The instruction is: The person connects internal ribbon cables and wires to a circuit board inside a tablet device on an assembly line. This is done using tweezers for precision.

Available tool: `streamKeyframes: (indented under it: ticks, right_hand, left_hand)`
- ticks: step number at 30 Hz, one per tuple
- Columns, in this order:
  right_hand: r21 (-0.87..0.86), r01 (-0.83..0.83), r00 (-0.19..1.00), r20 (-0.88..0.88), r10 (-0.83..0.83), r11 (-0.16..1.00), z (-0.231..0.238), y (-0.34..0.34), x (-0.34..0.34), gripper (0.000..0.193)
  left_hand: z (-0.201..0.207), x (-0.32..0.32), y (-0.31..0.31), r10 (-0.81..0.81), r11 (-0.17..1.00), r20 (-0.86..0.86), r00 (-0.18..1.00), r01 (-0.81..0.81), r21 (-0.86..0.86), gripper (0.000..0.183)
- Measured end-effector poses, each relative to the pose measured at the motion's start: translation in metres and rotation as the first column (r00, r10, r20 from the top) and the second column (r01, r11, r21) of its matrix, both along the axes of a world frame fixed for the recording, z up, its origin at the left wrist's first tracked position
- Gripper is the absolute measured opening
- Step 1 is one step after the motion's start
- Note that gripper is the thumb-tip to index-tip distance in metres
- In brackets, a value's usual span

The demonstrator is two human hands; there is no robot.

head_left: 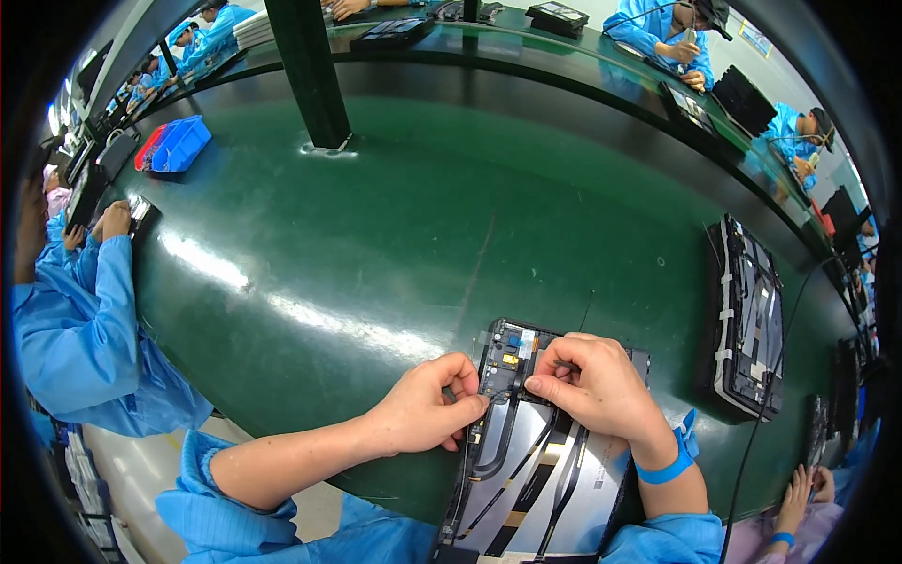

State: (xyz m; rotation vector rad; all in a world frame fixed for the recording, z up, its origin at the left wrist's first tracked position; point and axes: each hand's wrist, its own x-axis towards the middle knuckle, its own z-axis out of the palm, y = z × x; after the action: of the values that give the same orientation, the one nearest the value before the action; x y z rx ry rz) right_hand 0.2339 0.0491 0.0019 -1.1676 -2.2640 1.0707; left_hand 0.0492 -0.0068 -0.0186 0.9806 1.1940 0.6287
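An opened tablet-like device (609, 470) lies in front of me at the table's near edge, its inside facing up. Its far end carries a dark circuit board (503, 350) with small gold and yellow parts. Silver plates crossed by black cables (566, 470) fill the nearer part. My left hand (423, 402) pinches at the device's left rim, beside the board; whatever lies between the fingertips is hidden. Over the board's right side, my right hand (599, 383) is closed with thumb and fingers together, a small dark piece partly showing among them. A blue band (669, 465) circles my right wrist.
At the right stands a stack of similar opened devices (747, 320), with a thin black cable (766, 395) hanging nearby. Blue and red bins (178, 144) sit far left. A dark post (315, 75) rises from the green table (395, 216). Co-workers in blue sit around.
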Motion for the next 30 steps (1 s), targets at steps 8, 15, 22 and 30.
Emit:
streamKeyframes:
  ticks: [8,15,22,30]
  right_hand:
    - [0.128,0.048,0.987,0.148,-0.067,0.991,0.001,-0.004,-0.004,0.020]
    - [0.077,-0.053,0.971,0.236,0.034,0.996,0.003,-0.003,-0.001,0.023]
    - [-0.016,-0.130,0.963,0.234,0.130,0.991,0.005,-0.004,0.003,0.021]
    - [0.019,-0.171,0.953,0.256,0.160,0.985,0.005,-0.007,0.002,0.020]
  left_hand:
    - [0.000,0.001,0.001,-0.018,0.999,-0.032,0.999,0.019,0.038,0.017]
    - [0.002,0.000,0.001,-0.058,0.998,-0.064,0.996,0.058,-0.014,0.014]
    - [0.002,0.001,0.001,-0.061,0.998,-0.052,0.997,0.061,-0.010,0.014]
    - [0.002,0.000,0.001,-0.059,0.998,-0.057,0.997,0.058,-0.009,0.015]
